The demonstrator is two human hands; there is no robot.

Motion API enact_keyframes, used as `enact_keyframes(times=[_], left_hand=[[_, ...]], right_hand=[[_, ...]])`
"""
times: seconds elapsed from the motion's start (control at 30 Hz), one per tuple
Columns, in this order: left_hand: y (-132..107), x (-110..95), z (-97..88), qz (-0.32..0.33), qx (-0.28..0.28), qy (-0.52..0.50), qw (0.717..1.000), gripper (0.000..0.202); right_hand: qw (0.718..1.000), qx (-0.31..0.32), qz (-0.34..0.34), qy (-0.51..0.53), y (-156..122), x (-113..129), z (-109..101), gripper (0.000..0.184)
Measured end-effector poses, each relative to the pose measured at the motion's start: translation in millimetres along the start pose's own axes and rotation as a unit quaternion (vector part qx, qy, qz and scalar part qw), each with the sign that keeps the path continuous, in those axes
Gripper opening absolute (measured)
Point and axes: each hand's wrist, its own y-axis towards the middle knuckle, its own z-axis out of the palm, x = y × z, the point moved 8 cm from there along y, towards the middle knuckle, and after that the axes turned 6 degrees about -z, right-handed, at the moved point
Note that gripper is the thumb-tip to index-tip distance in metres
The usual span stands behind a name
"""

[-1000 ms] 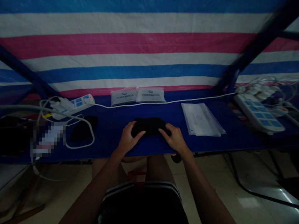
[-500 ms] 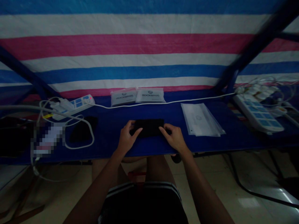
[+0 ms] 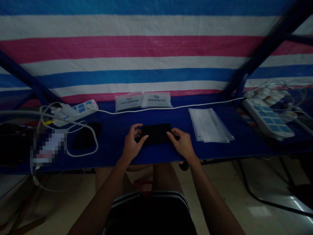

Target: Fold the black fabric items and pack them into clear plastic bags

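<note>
A dark, flat, rectangular bundle that looks like folded black cloth (image 3: 157,133) lies on the blue tabletop (image 3: 151,156) in front of me. At its left end, my left hand (image 3: 132,142) curls round the edge, thumb on the near side and index finger at the far corner. My right hand (image 3: 182,141) grips the opposite end the same way, its thumb resting on top. The bundle's folds are too dark to make out. To the right of it lies a fanned stack of frosted plastic bags (image 3: 207,125).
Two filled ROCKBROS bags (image 3: 156,100) lie side by side at the back. A white cable (image 3: 190,105) runs across the table between a left power strip (image 3: 80,110) and a right power strip (image 3: 269,119). A dark cloth-like item (image 3: 85,135) sits among cables at left.
The left index finger has lifted slightly at the bundle's far left corner. Both hands stay at the bundle's ends, and the view has shifted a little.
</note>
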Motion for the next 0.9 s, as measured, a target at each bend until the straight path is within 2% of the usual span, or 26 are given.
enact_keyframes(times=[0.17,0.37,0.43,0.53,0.6,0.73,0.9], left_hand=[[1,4,0.0,-0.007,-0.006,0.001,1.000,0.045],[2,2,-2.8,0.040,-0.033,0.006,0.999,0.051],[1,-1,-4.1,0.064,-0.039,0.012,0.997,0.040],[0,-7,-4.2,0.090,-0.038,0.050,0.994,0.013],[0,-8,-2.7,0.092,-0.027,0.081,0.992,0.004],[1,-10,-2.7,0.095,-0.032,0.115,0.988,0.011],[-1,-13,0.1,0.110,-0.049,0.174,0.977,0.016]], right_hand=[[1.000,-0.001,0.018,0.004,1,-3,0,0.027],[1.000,-0.006,0.015,-0.002,0,1,-3,0.044],[1.000,-0.003,0.013,-0.003,0,3,-3,0.043],[1.000,0.003,0.009,0.002,-1,5,-2,0.043],[1.000,0.008,0.000,0.004,-1,6,-1,0.041],[0.999,0.031,-0.035,-0.020,-1,8,3,0.021],[0.997,0.034,-0.034,-0.054,-1,6,6,0.023]])
